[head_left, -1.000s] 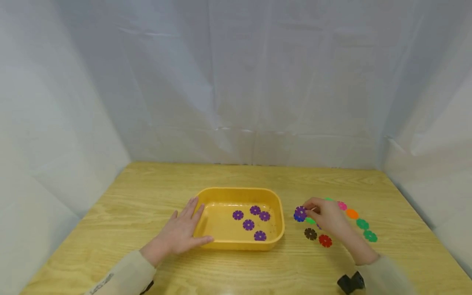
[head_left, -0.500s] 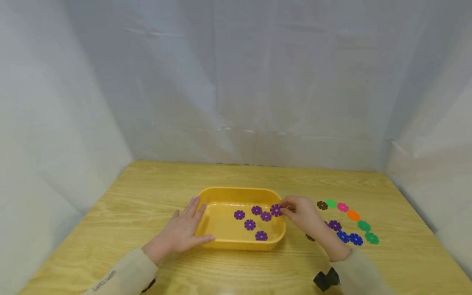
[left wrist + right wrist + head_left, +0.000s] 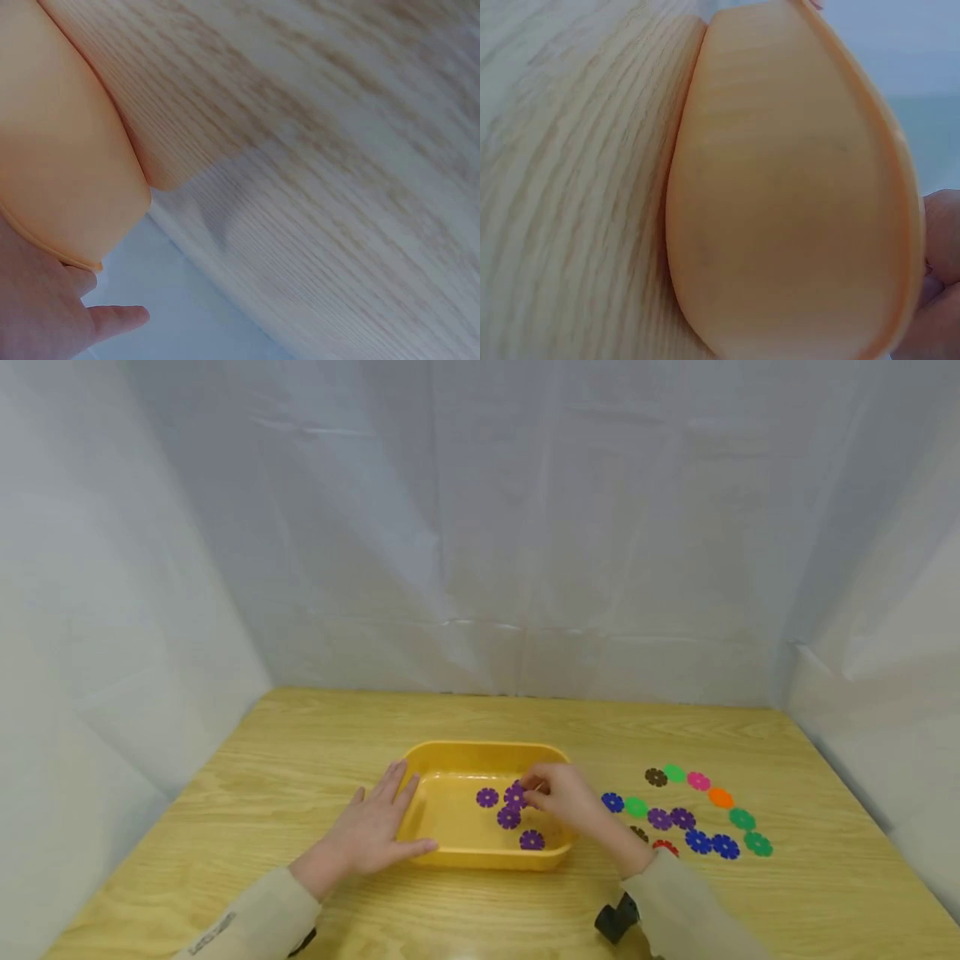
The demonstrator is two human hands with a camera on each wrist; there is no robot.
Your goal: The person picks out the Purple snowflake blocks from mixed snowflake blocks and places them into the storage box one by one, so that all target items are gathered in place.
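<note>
Left hand (image 3: 367, 835) lies flat, fingers straight, against the tray's (image 3: 480, 749) left wall; probably bracing it so it doesn't slide on the tabletop (image 3: 300, 752). Tray holds purple discs (image 3: 487, 797). Right hand (image 3: 558, 795) reaches over the tray's right half, grip pinched on a purple disc (image 3: 515, 794) just above the others; low hold suits a placed drop, not a toss. Right of the tray, mixed-colour discs (image 3: 697, 827) lie in a loose arc, two purple among them. Wrist views show only tray wall and wood.

right hand (image 3: 564, 796) carried purple flower disc (image 3: 515, 794) from the loose discs, over the rim, into yellow tray (image 3: 480, 749).
</note>
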